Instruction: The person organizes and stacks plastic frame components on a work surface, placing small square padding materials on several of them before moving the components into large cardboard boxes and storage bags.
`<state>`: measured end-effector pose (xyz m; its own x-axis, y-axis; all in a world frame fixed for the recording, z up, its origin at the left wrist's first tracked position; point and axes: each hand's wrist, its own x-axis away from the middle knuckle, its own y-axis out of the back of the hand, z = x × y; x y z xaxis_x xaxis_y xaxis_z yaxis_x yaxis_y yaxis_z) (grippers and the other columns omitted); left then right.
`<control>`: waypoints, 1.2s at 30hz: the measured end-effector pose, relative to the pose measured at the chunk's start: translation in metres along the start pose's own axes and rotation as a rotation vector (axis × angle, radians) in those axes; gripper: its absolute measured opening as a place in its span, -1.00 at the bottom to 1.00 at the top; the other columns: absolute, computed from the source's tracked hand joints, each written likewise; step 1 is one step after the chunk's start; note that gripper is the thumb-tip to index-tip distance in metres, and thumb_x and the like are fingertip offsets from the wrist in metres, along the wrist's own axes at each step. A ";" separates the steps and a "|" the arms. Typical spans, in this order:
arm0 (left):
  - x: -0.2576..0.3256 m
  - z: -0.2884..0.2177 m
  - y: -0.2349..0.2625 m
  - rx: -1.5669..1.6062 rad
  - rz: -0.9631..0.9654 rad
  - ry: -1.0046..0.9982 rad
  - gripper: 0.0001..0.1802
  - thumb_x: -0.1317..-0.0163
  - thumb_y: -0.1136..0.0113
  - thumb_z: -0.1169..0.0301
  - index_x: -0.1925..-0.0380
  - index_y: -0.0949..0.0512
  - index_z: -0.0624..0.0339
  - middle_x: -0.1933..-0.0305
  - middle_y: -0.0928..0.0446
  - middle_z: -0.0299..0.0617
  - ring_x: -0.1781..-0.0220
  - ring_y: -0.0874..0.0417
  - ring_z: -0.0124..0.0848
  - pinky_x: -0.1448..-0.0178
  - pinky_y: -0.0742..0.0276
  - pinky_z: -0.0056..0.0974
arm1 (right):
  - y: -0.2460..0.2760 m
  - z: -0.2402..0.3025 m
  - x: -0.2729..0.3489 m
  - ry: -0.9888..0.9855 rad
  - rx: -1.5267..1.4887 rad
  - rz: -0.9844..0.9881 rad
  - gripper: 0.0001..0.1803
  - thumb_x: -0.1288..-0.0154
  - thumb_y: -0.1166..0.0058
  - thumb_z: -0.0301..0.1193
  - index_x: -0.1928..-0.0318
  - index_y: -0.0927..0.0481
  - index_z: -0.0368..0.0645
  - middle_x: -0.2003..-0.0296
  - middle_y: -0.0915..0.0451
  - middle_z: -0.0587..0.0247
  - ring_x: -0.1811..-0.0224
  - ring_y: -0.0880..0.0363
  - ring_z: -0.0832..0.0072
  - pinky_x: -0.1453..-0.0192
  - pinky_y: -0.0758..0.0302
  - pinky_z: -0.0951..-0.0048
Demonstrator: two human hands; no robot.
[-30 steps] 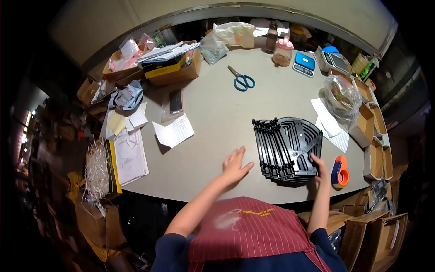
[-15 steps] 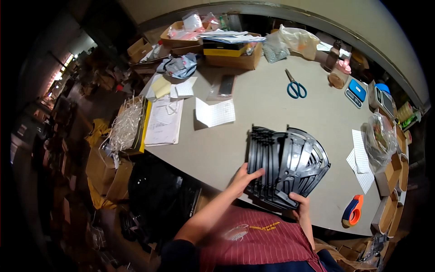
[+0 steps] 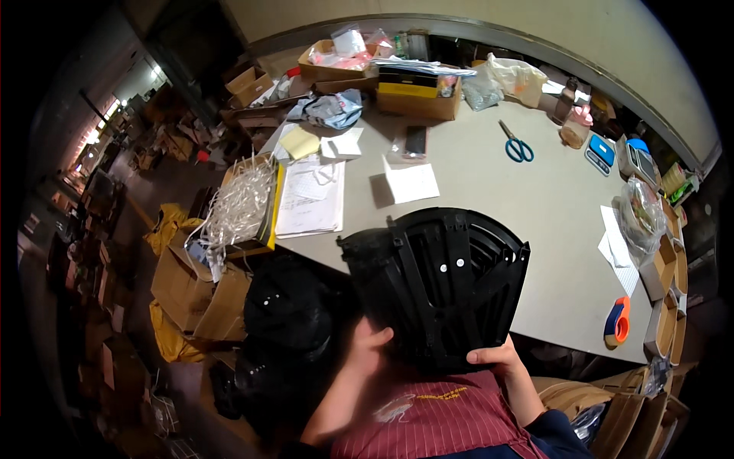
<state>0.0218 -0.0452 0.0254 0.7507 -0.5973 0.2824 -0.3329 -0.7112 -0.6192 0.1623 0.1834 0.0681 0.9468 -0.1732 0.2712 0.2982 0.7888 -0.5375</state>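
Note:
A stack of black fan-shaped plastic parts [image 3: 459, 283], with curved slots and small bright rivets, is held tilted up over the near edge of the table. My left hand [image 3: 367, 346] grips its lower left side with the thumb on the near face; the other fingers are hidden and the hand is slightly blurred. At the lower right corner my right hand [image 3: 497, 358] holds the stack, thumb in front and fingers behind. More black plastic parts [image 3: 287, 314] lie in shadow below the table, left of my left hand.
Papers [image 3: 310, 200] and a box of clear strips [image 3: 241, 195] lie at the left. Teal-handled scissors [image 3: 518, 148], a blue scale [image 3: 600, 153] and an orange tape dispenser [image 3: 618, 323] are on the table [image 3: 558, 252]. Small cardboard trays [image 3: 659, 271] line the right edge.
The stack has come nearer to me and to the left, off the tabletop, and turned so its broad face shows. Both hands have moved with it; my view has shifted a little.

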 end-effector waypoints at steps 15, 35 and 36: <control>0.218 -0.018 0.176 0.305 -0.017 0.054 -0.19 0.12 -0.22 0.52 -0.30 -0.40 0.31 -0.19 -0.58 0.03 -0.18 -0.62 0.03 -0.34 -0.54 0.04 | -0.163 -0.111 0.067 0.056 0.311 0.423 -0.26 -0.18 -0.43 -0.31 -0.28 -0.39 -0.35 -0.13 -0.55 0.11 -0.16 -0.48 0.37 -0.28 -0.42 0.35; 0.385 0.064 0.191 -0.166 -0.271 -0.316 -0.51 -0.27 0.05 0.05 -0.07 -0.48 0.10 -0.12 -0.54 -0.01 -0.14 -0.56 -0.17 -0.30 -0.48 -0.08 | -0.004 -0.112 0.429 -0.322 1.895 -1.290 -0.34 0.00 -0.43 -0.32 -0.11 -0.46 -0.28 -0.07 -0.44 -0.05 -0.13 -0.44 0.03 -0.25 -0.37 0.07; 0.393 0.042 0.162 0.233 -0.181 -0.084 -0.44 -0.19 0.03 0.03 -0.10 -0.51 0.10 -0.11 -0.56 -0.04 -0.14 -0.57 -0.16 -0.31 -0.48 -0.07 | -0.005 -0.115 0.430 -0.349 1.974 -1.292 -0.39 0.04 -0.42 -0.38 -0.05 -0.48 -0.25 -0.02 -0.44 -0.01 -0.10 -0.45 0.05 -0.22 -0.38 0.07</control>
<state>0.2869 -0.3798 0.0051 0.8334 -0.4293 0.3481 -0.0572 -0.6934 -0.7183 0.5821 0.0374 0.0953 0.3400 -0.9348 -0.1026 -0.1368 -0.1571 0.9781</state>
